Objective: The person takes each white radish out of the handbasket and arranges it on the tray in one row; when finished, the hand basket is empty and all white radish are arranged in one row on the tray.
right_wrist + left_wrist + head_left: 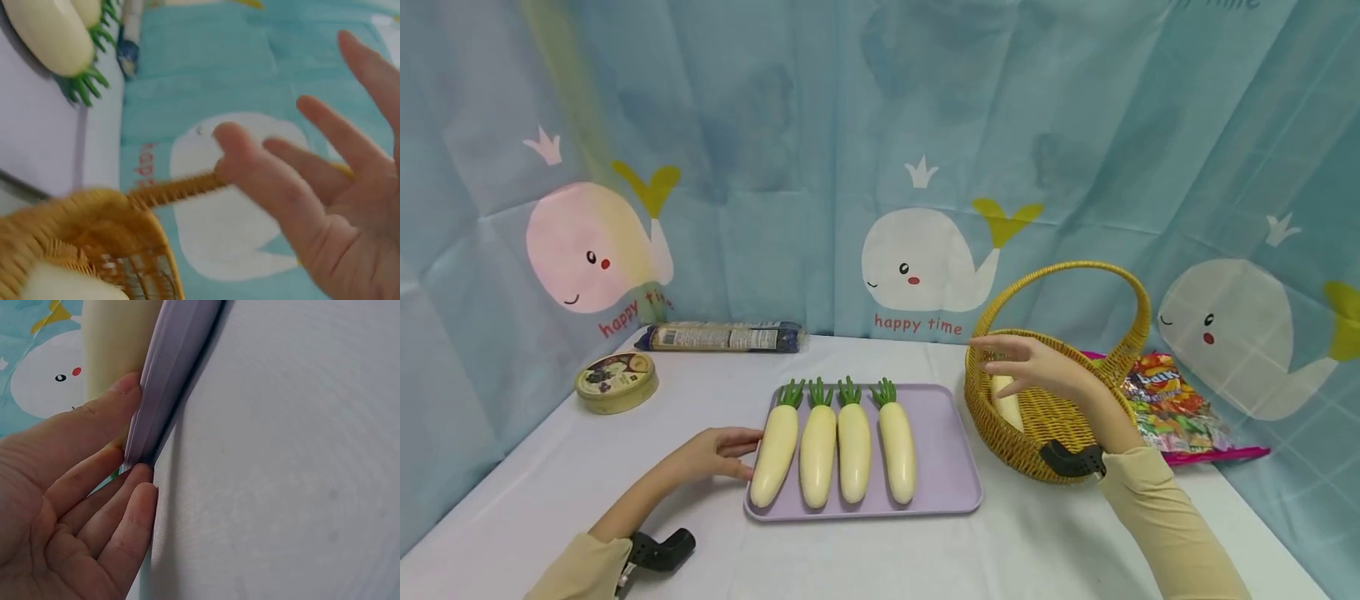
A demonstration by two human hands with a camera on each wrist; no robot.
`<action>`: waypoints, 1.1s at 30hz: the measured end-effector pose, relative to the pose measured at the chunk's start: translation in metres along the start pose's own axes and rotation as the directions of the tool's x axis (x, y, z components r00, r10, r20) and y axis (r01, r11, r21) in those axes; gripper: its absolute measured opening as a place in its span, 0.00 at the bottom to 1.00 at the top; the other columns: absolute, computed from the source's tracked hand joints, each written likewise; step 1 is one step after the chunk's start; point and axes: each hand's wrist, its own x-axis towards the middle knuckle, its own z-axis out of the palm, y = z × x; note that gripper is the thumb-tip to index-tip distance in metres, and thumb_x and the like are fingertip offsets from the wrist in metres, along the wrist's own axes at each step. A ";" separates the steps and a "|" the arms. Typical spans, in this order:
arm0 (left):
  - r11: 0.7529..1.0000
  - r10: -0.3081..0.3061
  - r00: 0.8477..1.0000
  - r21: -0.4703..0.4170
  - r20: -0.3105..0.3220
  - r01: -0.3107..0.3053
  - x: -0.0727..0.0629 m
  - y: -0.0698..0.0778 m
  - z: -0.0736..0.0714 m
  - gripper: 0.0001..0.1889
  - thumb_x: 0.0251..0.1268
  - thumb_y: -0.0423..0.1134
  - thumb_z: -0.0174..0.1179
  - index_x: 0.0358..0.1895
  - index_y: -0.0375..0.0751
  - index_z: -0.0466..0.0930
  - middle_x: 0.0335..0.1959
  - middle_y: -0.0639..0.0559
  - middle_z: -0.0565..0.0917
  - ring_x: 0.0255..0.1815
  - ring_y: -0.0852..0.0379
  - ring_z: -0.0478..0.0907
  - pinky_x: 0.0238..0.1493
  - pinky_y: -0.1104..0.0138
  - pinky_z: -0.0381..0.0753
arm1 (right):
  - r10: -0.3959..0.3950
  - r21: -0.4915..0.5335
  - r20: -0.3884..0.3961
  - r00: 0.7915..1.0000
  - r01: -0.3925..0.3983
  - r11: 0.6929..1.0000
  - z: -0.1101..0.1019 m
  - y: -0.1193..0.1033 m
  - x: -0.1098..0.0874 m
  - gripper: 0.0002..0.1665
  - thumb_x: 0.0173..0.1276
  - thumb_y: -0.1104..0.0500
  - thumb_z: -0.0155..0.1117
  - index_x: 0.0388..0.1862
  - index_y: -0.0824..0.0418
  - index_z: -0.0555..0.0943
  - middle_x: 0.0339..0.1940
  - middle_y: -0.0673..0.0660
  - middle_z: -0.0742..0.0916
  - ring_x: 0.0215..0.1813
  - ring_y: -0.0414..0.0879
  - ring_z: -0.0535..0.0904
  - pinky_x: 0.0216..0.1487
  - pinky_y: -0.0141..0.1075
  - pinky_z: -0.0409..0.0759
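Observation:
Several white radishes (853, 454) with green tops lie side by side on a lilac tray (943, 450). My left hand (715, 454) is at the tray's left edge; in the left wrist view its thumb and fingertips touch the rim (165, 375), fingers loosely extended. Over the yellow wicker basket (1000, 446) hovers my right hand (1037, 364), fingers spread and holding nothing. Inside the basket, on its left side, another white radish (1009, 408) leans below the hand. The right wrist view shows that hand's thumb and fingers (281, 187) apart, beside the basket handle (181, 189).
A round tin (617, 383) sits at the left of the white table, with a long clear-wrapped package (722, 337) behind it. Right of the basket lies a colorful candy bag (1172, 404). The basket's tall handle (1075, 267) arches up before the blue whale-print curtain (775, 167).

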 end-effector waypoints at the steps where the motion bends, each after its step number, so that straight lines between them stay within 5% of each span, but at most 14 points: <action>1: 1.000 0.002 1.000 0.005 0.003 -0.002 0.000 0.000 -0.001 0.36 0.51 0.35 0.65 0.57 0.14 0.58 0.56 0.23 0.64 0.56 0.33 0.64 0.52 0.61 0.72 | -0.016 0.008 -0.021 1.000 0.017 1.000 -0.005 -0.001 -0.001 0.31 0.66 0.57 0.56 0.65 0.65 0.62 0.64 0.65 0.65 0.61 0.60 0.64 0.42 0.49 0.79; 9: 1.000 0.010 1.000 -0.025 0.008 -0.010 0.002 0.001 -0.003 0.36 0.52 0.35 0.65 0.57 0.14 0.57 0.57 0.23 0.62 0.56 0.33 0.63 0.53 0.60 0.71 | -0.127 -0.029 -0.179 0.976 0.124 0.992 -0.028 0.008 0.001 0.29 0.71 0.53 0.48 0.64 0.70 0.62 0.61 0.65 0.70 0.55 0.45 0.72 0.40 0.47 0.79; 14: 1.000 0.004 1.000 -0.014 0.004 -0.004 0.002 -0.001 -0.001 0.36 0.51 0.35 0.65 0.57 0.14 0.57 0.57 0.23 0.62 0.56 0.33 0.63 0.52 0.59 0.71 | -0.112 -0.047 -0.217 0.970 0.105 0.993 -0.034 0.018 0.005 0.31 0.70 0.54 0.48 0.65 0.70 0.59 0.64 0.64 0.66 0.60 0.54 0.66 0.43 0.47 0.78; 19: 1.000 -0.009 1.000 -0.018 -0.001 0.009 0.001 0.001 -0.001 0.37 0.50 0.35 0.66 0.57 0.14 0.57 0.57 0.23 0.62 0.56 0.33 0.64 0.52 0.59 0.71 | -0.020 -0.170 -0.263 0.965 -0.026 0.985 -0.041 0.031 0.014 0.30 0.68 0.51 0.52 0.64 0.64 0.65 0.62 0.67 0.67 0.58 0.64 0.66 0.39 0.44 0.80; 23: 1.000 -0.018 1.000 -0.022 -0.004 0.018 0.002 -0.001 0.001 0.37 0.50 0.35 0.66 0.58 0.15 0.58 0.57 0.24 0.63 0.56 0.34 0.64 0.52 0.60 0.71 | 0.081 -0.352 -0.270 0.960 -0.176 0.919 -0.050 0.045 0.022 0.30 0.66 0.49 0.54 0.63 0.62 0.67 0.59 0.70 0.70 0.44 0.62 0.77 0.33 0.42 0.82; 28: 1.000 -0.016 1.000 -0.009 -0.009 0.016 0.002 -0.003 0.002 0.37 0.50 0.36 0.66 0.58 0.15 0.59 0.57 0.24 0.63 0.55 0.35 0.65 0.51 0.62 0.73 | 0.240 -0.453 -0.135 0.961 -0.275 0.848 -0.054 0.061 0.022 0.37 0.65 0.49 0.57 0.68 0.63 0.59 0.66 0.72 0.56 0.47 0.64 0.74 0.32 0.45 0.81; 33: 1.000 0.005 1.000 -0.009 -0.006 -0.006 0.001 -0.004 0.001 0.36 0.51 0.35 0.66 0.57 0.14 0.58 0.56 0.23 0.63 0.55 0.33 0.65 0.50 0.62 0.73 | 0.413 -0.418 0.082 0.907 -0.345 0.840 -0.045 0.076 0.023 0.50 0.60 0.50 0.63 0.72 0.60 0.45 0.69 0.66 0.35 0.62 0.70 0.55 0.38 0.52 0.79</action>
